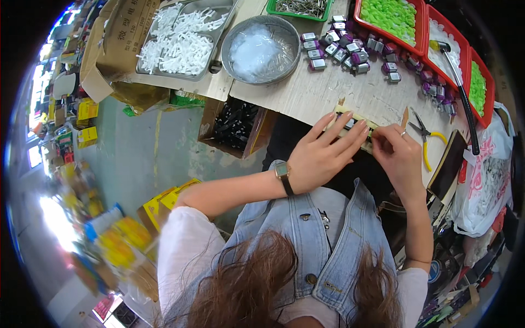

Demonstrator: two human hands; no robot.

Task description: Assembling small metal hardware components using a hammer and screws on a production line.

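From where I stand, the pale yellow strip (357,116) lies at the near edge of the worktable (306,94). The left hand (320,156) is extended, fingers long and slightly spread, their tips across the strip; this placement presumably steadies it. The right hand (395,148) is narrow, thumb and fingers drawn together at the strip's right end, likely for fine control; whether it pinches an item I cannot tell. Loose purple-and-silver motors (358,57) lie beyond the strip, probably for short reach. Yellow-handled pliers (425,143) rest just right of the right hand, apparently for easy access. Red trays (490,90) appear to keep small green parts (387,21) and white parts (440,49) separated.
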